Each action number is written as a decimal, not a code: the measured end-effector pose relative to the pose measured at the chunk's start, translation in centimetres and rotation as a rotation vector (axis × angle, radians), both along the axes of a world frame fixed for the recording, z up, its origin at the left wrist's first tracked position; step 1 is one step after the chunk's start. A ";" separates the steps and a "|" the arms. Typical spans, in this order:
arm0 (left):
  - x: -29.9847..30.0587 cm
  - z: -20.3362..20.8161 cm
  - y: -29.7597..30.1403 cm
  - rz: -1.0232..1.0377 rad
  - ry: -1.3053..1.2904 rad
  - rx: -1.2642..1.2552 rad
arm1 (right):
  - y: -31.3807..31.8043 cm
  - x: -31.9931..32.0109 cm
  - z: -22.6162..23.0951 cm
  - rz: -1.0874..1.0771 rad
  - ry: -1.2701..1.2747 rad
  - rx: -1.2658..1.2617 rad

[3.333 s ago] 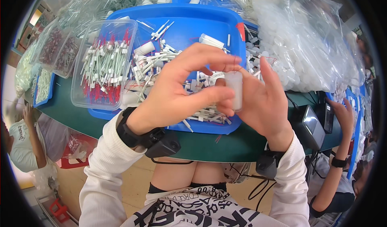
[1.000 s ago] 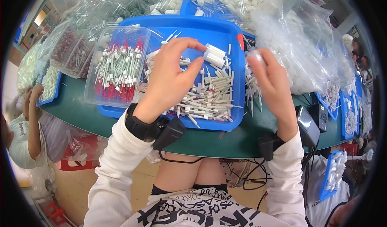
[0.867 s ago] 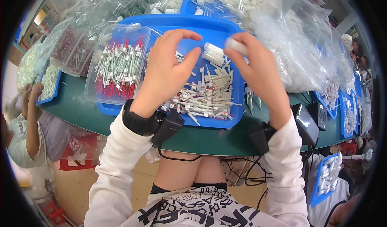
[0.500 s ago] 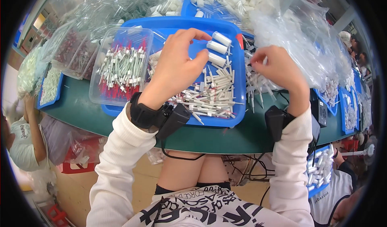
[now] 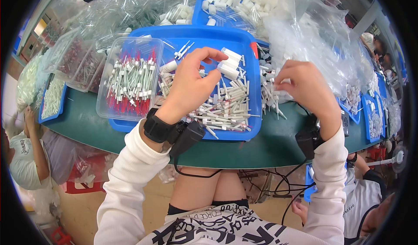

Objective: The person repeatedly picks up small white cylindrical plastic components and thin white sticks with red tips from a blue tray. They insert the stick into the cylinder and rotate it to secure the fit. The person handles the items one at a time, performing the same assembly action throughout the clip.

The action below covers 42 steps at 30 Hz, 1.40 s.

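Observation:
My left hand (image 5: 191, 86) is over the blue tray (image 5: 257, 127), with its thumb and index finger curled toward a cluster of white plastic cylinders (image 5: 229, 69). The cylinders appear gripped, though the lower fingers are hidden behind the hand. Beneath them lies a heap of thin white brush wands (image 5: 226, 110), some with fine red ends. Past the tray's right rim, my right hand (image 5: 307, 84) has its fingers pinched together beside another pile of wands (image 5: 271, 95). Whatever the pinch contains is hidden and slightly blurred.
A clear box of red-tipped wands (image 5: 130, 82) overlaps the tray's left side. Clear plastic bags (image 5: 309, 36) bulge at the right. Behind stands another blue tray (image 5: 201, 10) of white cylinders. Co-workers sit at left (image 5: 28, 158) and right (image 5: 365, 201).
The view has tilted slightly. My left hand has come down a little and the white cylinders sit closer together. My right hand has lowered slightly, its fingers still pinched.

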<state>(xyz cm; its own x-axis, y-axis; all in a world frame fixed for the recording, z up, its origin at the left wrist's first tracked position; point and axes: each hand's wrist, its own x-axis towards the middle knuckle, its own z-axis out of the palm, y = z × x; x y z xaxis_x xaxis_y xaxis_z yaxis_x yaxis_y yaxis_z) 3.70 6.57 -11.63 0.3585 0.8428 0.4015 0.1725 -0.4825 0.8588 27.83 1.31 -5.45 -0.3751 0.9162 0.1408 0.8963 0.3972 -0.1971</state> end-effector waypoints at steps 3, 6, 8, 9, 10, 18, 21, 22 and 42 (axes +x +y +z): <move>-0.1 -0.2 0.4 -0.112 -0.155 -0.080 | 0.4 -1.7 2.4 -0.085 0.376 0.188; 0.8 -0.3 0.0 -0.284 -0.508 -0.299 | 2.5 -5.7 1.5 0.102 0.956 -0.068; 0.2 0.4 -0.2 -0.380 -0.643 -0.468 | 4.4 -6.9 0.9 0.257 1.025 -0.184; 0.0 0.6 -0.3 -0.431 -0.708 -0.553 | 5.7 -7.0 0.8 0.313 0.916 -0.182; 0.0 0.7 -0.1 -0.334 -0.744 -0.529 | 7.0 -7.0 1.0 0.365 0.805 -0.178; -0.3 0.4 0.4 0.140 -0.754 -0.549 | 20.8 -5.7 -2.1 0.212 0.121 0.004; -0.7 0.4 0.3 0.164 -0.742 -0.566 | 22.3 -7.1 -3.0 0.187 -0.120 0.001; -0.8 0.4 0.1 0.157 -0.743 -0.558 | 22.2 -7.4 -3.1 0.153 -0.124 -0.016; -0.6 0.7 -0.5 0.036 -0.450 -0.257 | 3.3 -3.8 1.1 -0.089 0.453 0.148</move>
<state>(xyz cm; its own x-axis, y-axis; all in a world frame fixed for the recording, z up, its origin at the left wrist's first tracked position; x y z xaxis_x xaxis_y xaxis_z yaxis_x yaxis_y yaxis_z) 3.13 6.09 -10.93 0.1666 0.9431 0.2878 -0.2288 -0.2469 0.9416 24.08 4.59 -4.31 -0.1669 0.8999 0.4028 0.7652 0.3759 -0.5227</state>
